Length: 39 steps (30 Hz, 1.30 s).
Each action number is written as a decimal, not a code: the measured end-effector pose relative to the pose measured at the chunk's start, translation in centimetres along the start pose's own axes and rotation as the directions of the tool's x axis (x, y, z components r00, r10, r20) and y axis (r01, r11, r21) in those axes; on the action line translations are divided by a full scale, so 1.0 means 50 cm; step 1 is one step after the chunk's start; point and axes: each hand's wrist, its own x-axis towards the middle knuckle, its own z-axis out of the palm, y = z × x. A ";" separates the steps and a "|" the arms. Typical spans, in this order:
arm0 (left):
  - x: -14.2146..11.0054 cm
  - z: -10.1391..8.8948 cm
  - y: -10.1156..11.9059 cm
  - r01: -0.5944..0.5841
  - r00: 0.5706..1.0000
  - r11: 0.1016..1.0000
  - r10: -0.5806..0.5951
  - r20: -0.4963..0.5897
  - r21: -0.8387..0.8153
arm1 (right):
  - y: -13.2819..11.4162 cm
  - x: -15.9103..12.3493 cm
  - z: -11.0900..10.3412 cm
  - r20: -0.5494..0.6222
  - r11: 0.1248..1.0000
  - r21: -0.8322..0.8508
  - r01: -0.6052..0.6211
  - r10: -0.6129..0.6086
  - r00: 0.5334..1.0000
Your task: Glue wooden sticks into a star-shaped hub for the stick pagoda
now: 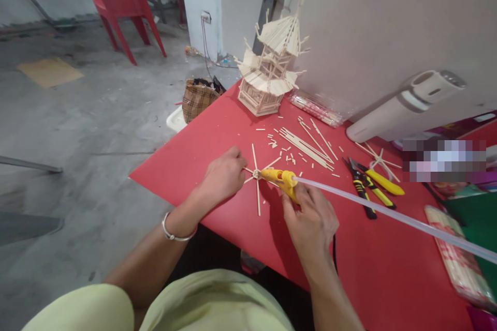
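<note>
On the red tabletop (217,129), the right hand (310,222) is clamped on a yellow glue gun (281,180), nozzle touching the stick star (256,175) near the left edge; the left hand (223,176), fingers curled, presses down on that star

No legible text, brand, no. or sign found. Pixelated patch (443,160) at right edge of red table (217,129): contents unreadable. Printed wrapper on skewer pack (462,264): marks too small/blurred to read. Yellow glue gun (281,180): no label visible.
</note>
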 end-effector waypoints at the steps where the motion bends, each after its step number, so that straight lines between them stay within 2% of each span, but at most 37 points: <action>1: -0.002 -0.004 -0.004 0.001 1.000 0.999 -0.001 0.007 0.036 | -0.001 0.000 0.000 -0.005 1.000 0.007 0.001 -0.001 1.000; 7: -0.010 -0.017 -0.021 -0.012 0.997 1.000 0.010 0.078 0.021 | -0.006 0.001 -0.002 0.004 1.000 0.000 0.015 -0.015 1.000; 13: -0.010 -0.021 -0.027 -0.026 1.000 0.999 0.026 0.004 -0.036 | -0.005 0.000 0.002 0.034 1.000 0.016 -0.025 0.025 0.999; 17: 0.008 -0.021 -0.027 -0.099 0.994 0.992 0.095 -0.060 -0.079 | -0.003 0.000 0.004 0.059 0.998 0.037 -0.041 0.039 0.998; 20: 0.048 -0.031 -0.022 -0.214 0.976 0.971 0.210 -0.050 -0.107 | -0.003 -0.004 0.003 0.058 1.000 0.021 -0.009 0.007 0.998; 24: 0.129 -0.056 -0.002 -0.422 0.902 0.900 0.429 0.046 -0.111 | -0.007 -0.013 0.003 0.060 0.999 0.038 0.026 -0.029 0.998; 28: 0.190 -0.065 0.037 -0.535 0.818 0.835 0.549 0.168 -0.126 | -0.015 -0.023 0.004 0.016 0.997 0.059 0.041 -0.042 0.999; 31: 0.213 -0.048 0.068 -0.600 0.756 0.792 0.607 0.243 -0.111 | -0.020 -0.024 0.002 -0.009 0.995 0.084 0.048 -0.048 0.999; 35: 0.234 -0.015 0.103 -0.655 0.683 0.744 0.657 0.318 -0.131 | -0.022 -0.015 -0.007 0.020 0.993 0.113 0.029 -0.031 0.999; 39: 0.255 0.004 0.129 -0.675 0.646 0.727 0.664 0.378 -0.124 | -0.021 -0.004 -0.012 0.043 0.993 0.114 0.010 -0.015 0.999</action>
